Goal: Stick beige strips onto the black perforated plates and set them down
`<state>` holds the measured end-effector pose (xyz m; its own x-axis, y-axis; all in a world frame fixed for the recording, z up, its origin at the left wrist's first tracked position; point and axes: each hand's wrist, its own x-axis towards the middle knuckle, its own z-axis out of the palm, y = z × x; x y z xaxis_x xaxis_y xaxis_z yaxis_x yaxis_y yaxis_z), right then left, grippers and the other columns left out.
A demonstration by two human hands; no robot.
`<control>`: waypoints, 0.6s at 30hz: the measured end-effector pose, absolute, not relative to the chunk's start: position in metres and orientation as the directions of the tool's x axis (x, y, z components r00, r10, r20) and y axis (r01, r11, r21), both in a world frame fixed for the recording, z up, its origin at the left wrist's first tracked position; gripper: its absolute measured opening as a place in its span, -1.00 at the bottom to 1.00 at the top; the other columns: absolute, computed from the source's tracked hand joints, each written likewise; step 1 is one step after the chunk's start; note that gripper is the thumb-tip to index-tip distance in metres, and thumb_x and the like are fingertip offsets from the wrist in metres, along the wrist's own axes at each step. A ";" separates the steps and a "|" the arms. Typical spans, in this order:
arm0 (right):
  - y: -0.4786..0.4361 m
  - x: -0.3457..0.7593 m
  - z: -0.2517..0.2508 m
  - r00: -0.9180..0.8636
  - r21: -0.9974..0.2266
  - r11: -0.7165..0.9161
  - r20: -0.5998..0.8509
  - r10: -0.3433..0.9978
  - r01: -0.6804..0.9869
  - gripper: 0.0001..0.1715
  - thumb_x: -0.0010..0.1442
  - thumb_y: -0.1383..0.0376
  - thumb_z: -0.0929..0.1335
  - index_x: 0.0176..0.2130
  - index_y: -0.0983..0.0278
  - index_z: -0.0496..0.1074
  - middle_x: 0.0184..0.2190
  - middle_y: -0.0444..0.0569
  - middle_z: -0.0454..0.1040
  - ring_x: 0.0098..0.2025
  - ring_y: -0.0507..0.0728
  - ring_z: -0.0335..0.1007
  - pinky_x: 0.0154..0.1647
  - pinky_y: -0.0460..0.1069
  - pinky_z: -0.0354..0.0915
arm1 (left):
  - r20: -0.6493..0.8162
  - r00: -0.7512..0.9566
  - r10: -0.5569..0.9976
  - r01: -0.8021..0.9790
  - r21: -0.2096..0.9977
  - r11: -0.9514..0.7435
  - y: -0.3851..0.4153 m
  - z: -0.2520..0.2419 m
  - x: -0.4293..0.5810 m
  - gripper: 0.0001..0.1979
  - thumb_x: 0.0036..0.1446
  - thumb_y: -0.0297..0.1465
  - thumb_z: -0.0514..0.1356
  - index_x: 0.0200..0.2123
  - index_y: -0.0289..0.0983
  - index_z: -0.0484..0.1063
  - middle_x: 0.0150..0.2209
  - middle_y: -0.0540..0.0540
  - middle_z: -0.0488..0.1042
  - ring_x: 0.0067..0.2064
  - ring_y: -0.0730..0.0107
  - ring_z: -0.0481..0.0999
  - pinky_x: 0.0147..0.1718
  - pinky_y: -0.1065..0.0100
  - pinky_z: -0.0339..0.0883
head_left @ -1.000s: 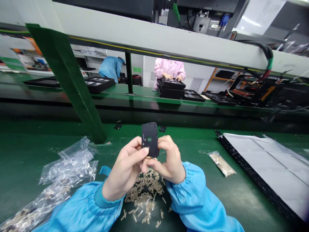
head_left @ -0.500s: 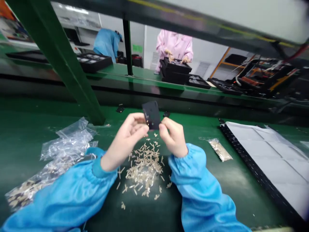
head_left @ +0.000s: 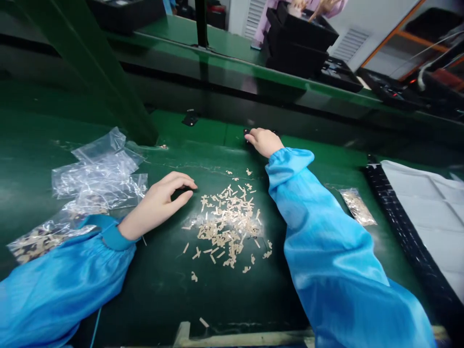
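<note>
right hand at the far side of the surface, fingers together on a small black piece - clamped or not, cannot tell - left hand empty, fingers loosely apart, near the beige strips.

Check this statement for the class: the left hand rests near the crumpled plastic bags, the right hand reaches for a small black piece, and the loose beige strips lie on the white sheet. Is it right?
No: the loose beige strips lie on the green bench top, not the white sheet, as the head view shows. The left hand and right hand are as stated.
</note>
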<state>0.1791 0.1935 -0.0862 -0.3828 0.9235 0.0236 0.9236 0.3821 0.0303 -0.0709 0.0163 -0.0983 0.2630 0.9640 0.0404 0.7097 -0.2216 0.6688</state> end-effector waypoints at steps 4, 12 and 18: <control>0.154 0.193 -0.098 -0.573 -0.127 0.578 0.072 0.816 0.806 -0.64 0.29 0.25 0.13 -0.16 0.33 0.40 -0.15 0.09 0.43 -0.07 0.19 0.34 -0.06 0.04 0.23 | 0.049 0.287 0.957 0.730 0.635 -0.252 0.020 -0.103 -0.073 -0.75 0.16 -0.27 0.02 -0.22 -0.26 0.39 -0.09 -0.14 0.36 -0.07 0.24 0.38 -0.10 0.24 0.29; 0.044 0.223 -0.127 -0.803 -0.374 0.773 0.112 0.585 0.512 0.00 -0.01 -0.22 0.24 0.18 0.37 0.07 0.21 0.21 0.11 0.27 0.32 -0.12 0.23 0.31 -0.18 | 0.027 0.727 0.687 0.564 0.548 -0.618 0.006 -0.108 -0.061 -0.43 0.00 -0.14 0.20 0.09 -0.16 0.23 0.11 -0.19 0.24 0.13 0.05 0.19 0.05 0.05 0.16; 0.020 0.209 -0.127 -0.831 -0.396 0.814 0.187 0.524 0.424 -0.58 0.23 0.14 0.22 -0.02 0.32 0.35 -0.09 0.13 0.42 -0.08 0.21 0.28 -0.08 0.18 0.23 | 0.040 0.748 0.663 0.549 0.524 -0.651 -0.003 -0.113 -0.038 -0.75 0.20 -0.38 0.00 -0.16 -0.22 0.44 -0.20 -0.14 0.43 -0.15 0.28 0.39 -0.16 0.25 0.30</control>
<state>0.2088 0.0199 -0.1266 -0.8311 0.5239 0.1868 0.4243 0.8143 -0.3962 -0.0383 -0.0032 -0.1129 0.7479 0.6626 0.0397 0.5492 -0.6513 0.5236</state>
